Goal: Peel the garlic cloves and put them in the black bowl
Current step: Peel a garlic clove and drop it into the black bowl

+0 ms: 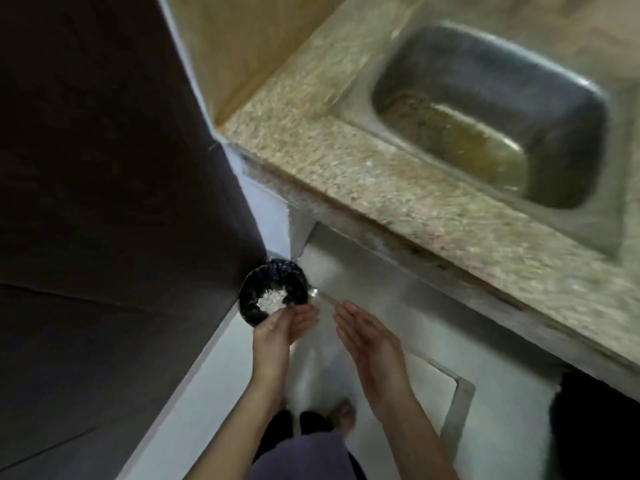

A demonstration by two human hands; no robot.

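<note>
Both my hands empty, fingers loosely straight, left hand over the near rim of the black-lined bin, right hand just right of it: brush palms together low so clinging scraps join the white skins inside; cloves and black bowl not in view.

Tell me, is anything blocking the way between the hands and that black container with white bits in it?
Nothing visible does. The left hand overlaps the near rim of the black container in this view, the right hand is beside it, and its mouth is uncovered.
</note>
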